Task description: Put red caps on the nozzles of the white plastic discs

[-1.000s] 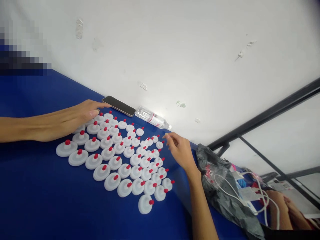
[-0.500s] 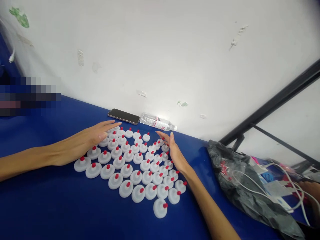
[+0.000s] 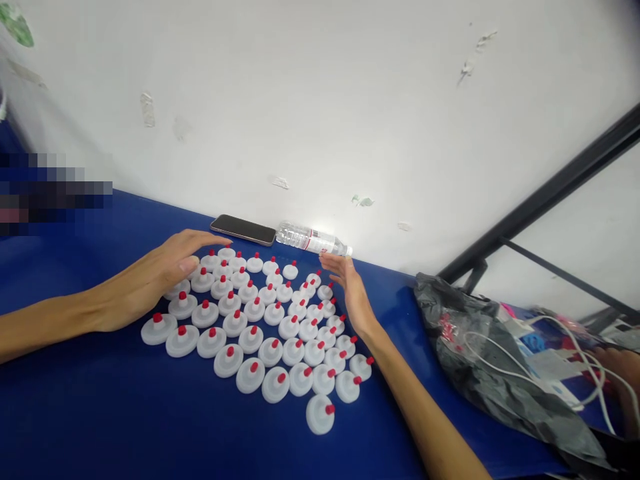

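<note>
Several round white caps with red-tipped spouts stand spouts up in a loose cluster on the blue tabletop. At the cluster's left edge is my left hand, fingers stretched out and holding nothing; it hides part of a cap there. My right hand lies along the right edge, fingers extended and the palm facing the caps. Nothing is in its grasp. Whether either hand touches a cap I cannot tell. A single cap sits nearest to me, a little apart from the others.
Against the white wall lie a dark phone and a clear plastic bottle on its side. To the right sits a black plastic bag with white cables. Another person's hand shows at the right edge.
My left hand has shifted slightly left, off the far-left caps, so more of them show. My right hand's fingers have moved a little up toward the bottle. The view has shifted slightly.
</note>
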`<state>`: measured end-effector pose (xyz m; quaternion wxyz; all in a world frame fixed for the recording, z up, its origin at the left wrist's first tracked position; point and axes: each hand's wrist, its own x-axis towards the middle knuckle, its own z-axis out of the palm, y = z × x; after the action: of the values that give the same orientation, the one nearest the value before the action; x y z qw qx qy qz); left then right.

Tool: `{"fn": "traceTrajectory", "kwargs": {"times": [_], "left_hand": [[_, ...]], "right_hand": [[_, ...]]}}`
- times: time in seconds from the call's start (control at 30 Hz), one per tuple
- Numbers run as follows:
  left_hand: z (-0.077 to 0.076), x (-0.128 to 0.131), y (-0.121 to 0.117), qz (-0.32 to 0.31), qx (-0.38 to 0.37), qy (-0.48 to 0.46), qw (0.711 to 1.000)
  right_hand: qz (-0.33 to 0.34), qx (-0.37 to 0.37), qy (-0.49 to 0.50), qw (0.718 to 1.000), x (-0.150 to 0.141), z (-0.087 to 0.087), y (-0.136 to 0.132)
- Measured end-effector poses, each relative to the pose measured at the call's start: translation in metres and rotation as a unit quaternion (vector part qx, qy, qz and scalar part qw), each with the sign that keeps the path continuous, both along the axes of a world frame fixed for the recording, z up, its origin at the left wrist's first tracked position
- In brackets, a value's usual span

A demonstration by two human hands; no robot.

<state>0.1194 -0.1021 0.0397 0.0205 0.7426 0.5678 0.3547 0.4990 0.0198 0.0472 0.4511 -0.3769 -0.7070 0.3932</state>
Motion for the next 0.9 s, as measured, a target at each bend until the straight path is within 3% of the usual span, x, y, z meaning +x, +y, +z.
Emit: {"fn": "traceTrajectory", "kwargs": {"times": [0.17, 0.37, 0.9], "left_hand": [[0.014, 0.002, -0.012, -0.057, 0.068, -0.057, 0.994], [0.013, -0.003, -0.012, -0.087, 0.144, -0.043, 0.985], [0.014, -0.009, -0.01, -0.114, 0.153, -0.029, 0.981]], "right_hand": [[-0.055, 0.066, 0.013, 0.996, 0.001, 0.008, -0.001], [-0.069, 0.112, 0.013, 0.991, 0.0, 0.013, -0.007], [-0.038, 0.203, 0.01, 0.978, -0.004, 0.014, -0.012]]}}
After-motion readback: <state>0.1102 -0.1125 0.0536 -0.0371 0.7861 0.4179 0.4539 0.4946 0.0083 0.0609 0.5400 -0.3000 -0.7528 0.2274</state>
